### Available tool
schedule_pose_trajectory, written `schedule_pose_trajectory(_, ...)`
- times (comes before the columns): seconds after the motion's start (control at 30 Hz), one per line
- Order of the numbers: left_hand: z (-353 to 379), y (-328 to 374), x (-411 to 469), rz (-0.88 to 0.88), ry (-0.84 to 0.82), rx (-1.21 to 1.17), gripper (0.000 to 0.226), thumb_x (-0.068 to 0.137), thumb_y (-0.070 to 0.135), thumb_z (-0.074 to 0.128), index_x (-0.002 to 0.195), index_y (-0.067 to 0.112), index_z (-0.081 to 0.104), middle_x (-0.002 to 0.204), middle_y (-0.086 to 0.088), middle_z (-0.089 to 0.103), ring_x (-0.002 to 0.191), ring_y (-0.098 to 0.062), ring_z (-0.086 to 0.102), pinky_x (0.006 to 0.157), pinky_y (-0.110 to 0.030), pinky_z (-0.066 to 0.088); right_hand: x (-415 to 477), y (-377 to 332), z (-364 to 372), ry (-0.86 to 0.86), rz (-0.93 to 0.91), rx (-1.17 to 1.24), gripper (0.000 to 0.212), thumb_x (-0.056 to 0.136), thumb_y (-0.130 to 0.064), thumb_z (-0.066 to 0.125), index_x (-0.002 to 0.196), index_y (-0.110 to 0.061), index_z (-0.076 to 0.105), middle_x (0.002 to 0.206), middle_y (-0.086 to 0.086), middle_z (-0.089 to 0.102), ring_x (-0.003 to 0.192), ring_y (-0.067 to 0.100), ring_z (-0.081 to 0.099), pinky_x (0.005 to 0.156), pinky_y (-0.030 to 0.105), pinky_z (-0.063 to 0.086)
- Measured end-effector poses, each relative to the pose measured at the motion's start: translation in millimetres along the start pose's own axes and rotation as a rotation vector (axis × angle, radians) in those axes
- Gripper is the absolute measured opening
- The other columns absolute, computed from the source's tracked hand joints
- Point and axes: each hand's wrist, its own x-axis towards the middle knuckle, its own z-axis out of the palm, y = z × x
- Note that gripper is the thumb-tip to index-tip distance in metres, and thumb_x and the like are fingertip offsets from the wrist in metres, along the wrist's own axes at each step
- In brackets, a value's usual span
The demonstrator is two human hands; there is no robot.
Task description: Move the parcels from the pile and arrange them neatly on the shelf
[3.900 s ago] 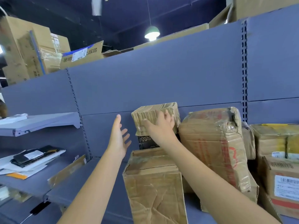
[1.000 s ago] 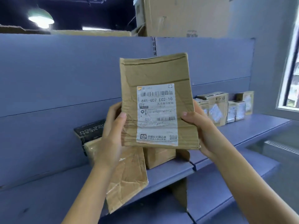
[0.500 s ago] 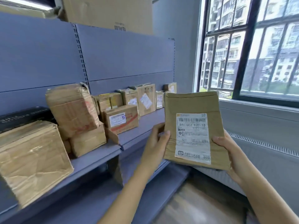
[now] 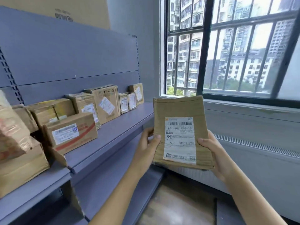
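standing along the left is the grey shelf (image 4: 113,124), with a row of parcels (image 4: 103,104) on it. the flat brown parcel (image 4: 180,111) is in the air beside the shelf, upright, label toward the camera. the left hand (image 4: 146,148) grips its left edge and the right hand (image 4: 212,150) its right edge.

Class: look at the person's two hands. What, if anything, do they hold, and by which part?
A flat brown parcel, label facing the camera, held by its side edges: left hand on its left edge, right hand on its right.

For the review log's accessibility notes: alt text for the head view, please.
Both hands, left hand and right hand, hold a flat brown parcel, label facing the camera. Boxed parcels line the grey shelf at left; a barred window is behind.
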Motion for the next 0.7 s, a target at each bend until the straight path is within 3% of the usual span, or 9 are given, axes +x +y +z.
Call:
schedule_pose_trajectory(0.1,-6,-13,45,0.002,-0.017,-0.010,0.018,0.096,0.029,0.052,0.112,0.036,0.053,0.103,0.021,0.066,0.091,0.010,0.062,0.067,-0.003,0.044,45,1,-4,0.018,0.005,-0.027,0.063,0.071,-0.031,0.061,0.132,-0.026,0.048,0.116,0.001,0.070,0.101,0.021,0.070,0.072,0.033,0.053)
schedule_pose_trajectory(0.2,-16,-24,90,0.015,0.003,-0.022,0.019,0.093,0.033,0.054,0.111,0.038,0.053,0.096,0.023,0.068,0.090,0.006,0.065,0.067,-0.006,0.047,97,6,-4,0.000,-0.003,-0.045,0.065,0.069,-0.031,0.063,0.132,-0.025,0.047,0.115,0.000,0.071,0.101,0.021,0.070,0.075,0.035,0.053)
schedule_pose_trajectory(0.27,-24,-34,115,0.004,0.008,-0.022,0.028,0.084,0.040,0.053,0.112,0.036,0.053,0.100,0.018,0.069,0.094,0.000,0.065,0.072,-0.014,0.050,126,16,-2,-0.013,0.004,-0.042,0.068,0.067,-0.031,0.068,0.132,-0.026,0.048,0.117,0.001,0.070,0.103,0.022,0.069,0.077,0.037,0.054)
schedule_pose_trajectory(0.4,-39,-57,151,-0.012,-0.024,0.011,0.037,0.078,0.043,0.049,0.113,0.030,0.052,0.110,0.004,0.067,0.102,-0.009,0.064,0.090,-0.029,0.050,168,43,3,-0.005,0.017,-0.002,0.084,0.052,-0.040,0.076,0.130,-0.025,0.049,0.113,0.003,0.071,0.099,0.024,0.070,0.067,0.031,0.058)
schedule_pose_trajectory(0.57,-63,-76,174,-0.054,0.028,0.023,0.041,0.076,0.041,0.049,0.114,0.024,0.051,0.110,0.005,0.065,0.099,-0.001,0.062,0.078,-0.012,0.046,219,61,21,-0.074,0.035,0.034,0.081,0.053,-0.035,0.074,0.129,-0.023,0.049,0.113,0.003,0.071,0.097,0.021,0.070,0.065,0.029,0.057)
schedule_pose_trajectory(0.7,-98,-89,195,-0.072,0.139,0.049,0.040,0.078,0.041,0.049,0.114,0.024,0.052,0.111,0.007,0.065,0.102,0.000,0.060,0.081,-0.011,0.044,269,82,47,-0.164,0.040,0.045,0.064,0.065,-0.024,0.066,0.127,-0.021,0.051,0.113,0.004,0.071,0.098,0.021,0.070,0.071,0.032,0.057)
